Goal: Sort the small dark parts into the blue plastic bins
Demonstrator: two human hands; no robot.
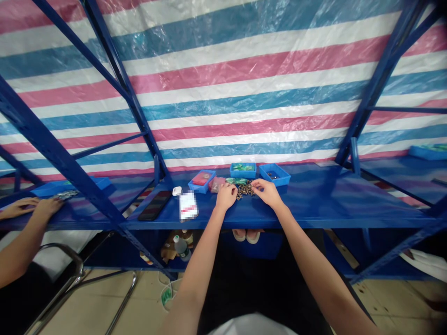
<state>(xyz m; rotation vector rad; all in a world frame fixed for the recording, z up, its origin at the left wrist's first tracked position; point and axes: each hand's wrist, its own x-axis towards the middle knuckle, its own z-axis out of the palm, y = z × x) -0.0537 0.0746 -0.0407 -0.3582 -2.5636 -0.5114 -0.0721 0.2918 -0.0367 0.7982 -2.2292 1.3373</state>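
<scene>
A pile of small brass-coloured metal parts (245, 189) lies on the blue shelf between my hands. My left hand (226, 196) rests at the pile's left side, its fingers curled in; what they hold, if anything, is too small to name. At the right side, my right hand (267, 191) has thumb and fingers drawn together over the parts, and its fingertips' contents cannot be made out. Just behind the pile are green packets (234, 180). A pinkish clear plastic bag (217, 184) sits beside my left hand.
Behind stand a blue tray of green-and-white packets (242, 175), a blue tray with a few small parts (284, 179), and a blue tray (199, 189) holding a red packet. A phone (155, 205) and white case (177, 190) lie left. A co-worker's hands (47, 207) are far left.
</scene>
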